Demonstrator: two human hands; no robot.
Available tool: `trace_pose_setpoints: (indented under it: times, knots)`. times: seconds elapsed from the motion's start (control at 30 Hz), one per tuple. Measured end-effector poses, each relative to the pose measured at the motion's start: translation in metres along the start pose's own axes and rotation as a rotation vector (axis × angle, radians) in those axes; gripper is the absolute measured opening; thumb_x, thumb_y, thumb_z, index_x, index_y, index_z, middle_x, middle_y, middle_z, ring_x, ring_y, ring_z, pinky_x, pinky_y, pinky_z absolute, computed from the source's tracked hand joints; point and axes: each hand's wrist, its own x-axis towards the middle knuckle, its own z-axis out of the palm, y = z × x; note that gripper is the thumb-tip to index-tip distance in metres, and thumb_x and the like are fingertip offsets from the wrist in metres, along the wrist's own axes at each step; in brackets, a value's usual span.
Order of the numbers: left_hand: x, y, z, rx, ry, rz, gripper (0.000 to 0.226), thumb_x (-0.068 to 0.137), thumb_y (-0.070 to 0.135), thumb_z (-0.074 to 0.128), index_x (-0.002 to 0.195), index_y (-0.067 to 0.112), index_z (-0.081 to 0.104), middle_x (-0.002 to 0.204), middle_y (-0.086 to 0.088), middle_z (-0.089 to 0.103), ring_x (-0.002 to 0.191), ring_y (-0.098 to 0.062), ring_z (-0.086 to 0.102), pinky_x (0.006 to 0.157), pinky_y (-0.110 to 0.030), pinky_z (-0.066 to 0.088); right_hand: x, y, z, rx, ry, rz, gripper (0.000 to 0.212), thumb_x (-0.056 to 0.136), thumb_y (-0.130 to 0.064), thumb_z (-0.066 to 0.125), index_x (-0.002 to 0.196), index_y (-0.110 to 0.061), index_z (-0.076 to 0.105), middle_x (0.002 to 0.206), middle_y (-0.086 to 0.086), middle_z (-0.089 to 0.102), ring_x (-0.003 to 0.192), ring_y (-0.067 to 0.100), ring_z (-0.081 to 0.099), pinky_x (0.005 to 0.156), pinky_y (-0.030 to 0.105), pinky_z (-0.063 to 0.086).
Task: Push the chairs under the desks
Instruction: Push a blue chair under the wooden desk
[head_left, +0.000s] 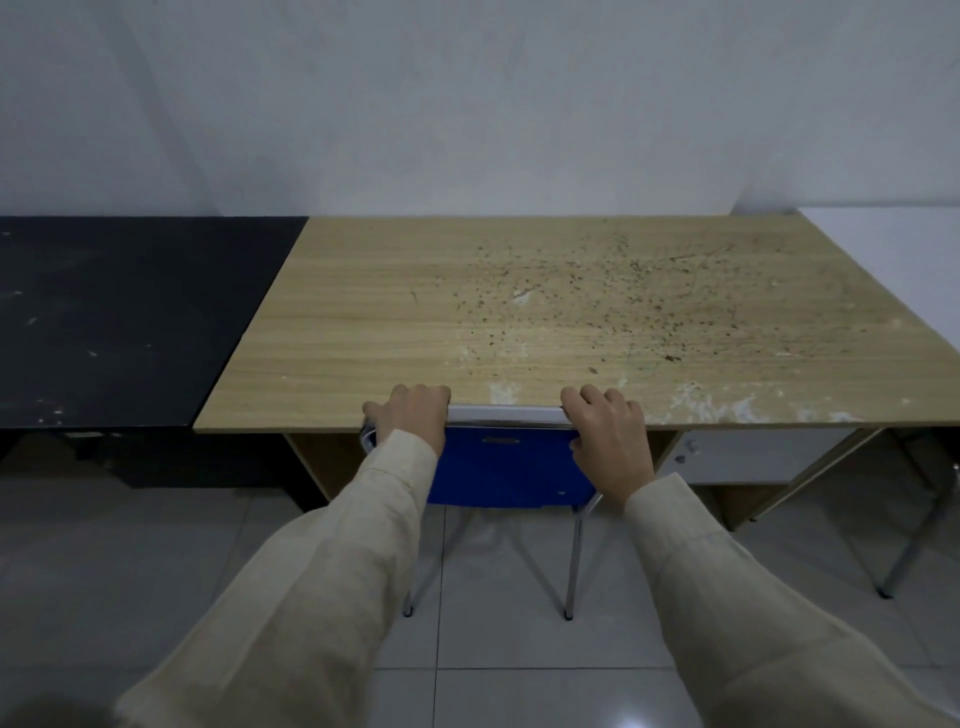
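A chair with a blue back (506, 475) and chrome legs stands at the front edge of a light wooden desk (545, 317). Its seat is hidden beneath the desktop, and its chrome top rail touches the desk's front edge. My left hand (410, 418) grips the left end of that rail. My right hand (608, 434) grips the right end. Both arms, in beige sleeves, reach forward over the tiled floor.
A black desk (119, 317) adjoins the wooden one on the left, with dark items beneath it. A white drawer unit (748, 457) sits under the wooden desk's right side. Metal legs (914, 530) of another piece of furniture stand at the right. A white wall is behind.
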Motion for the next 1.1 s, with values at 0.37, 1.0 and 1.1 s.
trace_pose_setpoints:
  times: [0.37,1.0,1.1]
  knots:
    - [-0.008,-0.003,-0.007,-0.069,-0.089,0.048,0.065,0.09,0.018,0.059,0.146,0.025,0.025,0.138,-0.011,0.045,0.129,-0.031,0.038,0.101,-0.055,0.035,-0.003,0.002,-0.005,0.008,-0.061,-0.023,0.035,0.06,0.009,0.073,0.081,-0.01,0.052,0.072,0.009,0.061,0.06,0.026,0.054,0.051,0.033,0.042]
    - [-0.149,-0.114,-0.067,-0.092,-0.03,-0.044,0.033,0.096,0.029,0.047,0.128,0.028,0.057,0.133,0.002,0.059,0.12,-0.021,0.056,0.102,-0.039,0.045,0.02,-0.115,-0.118,0.279,-0.502,-0.178,0.028,0.094,-0.02,0.054,0.118,-0.008,0.057,0.113,0.015,0.064,0.097,0.031,0.062,0.077,0.035,0.051]
    - [-0.172,-0.149,-0.072,-0.078,0.038,-0.102,0.031,0.096,0.027,0.045,0.125,0.029,0.058,0.129,0.002,0.061,0.117,-0.022,0.057,0.102,-0.039,0.04,0.023,-0.157,-0.147,0.366,-0.386,-0.255,0.027,0.093,-0.019,0.055,0.119,-0.011,0.059,0.116,0.012,0.064,0.102,0.03,0.061,0.081,0.036,0.052]
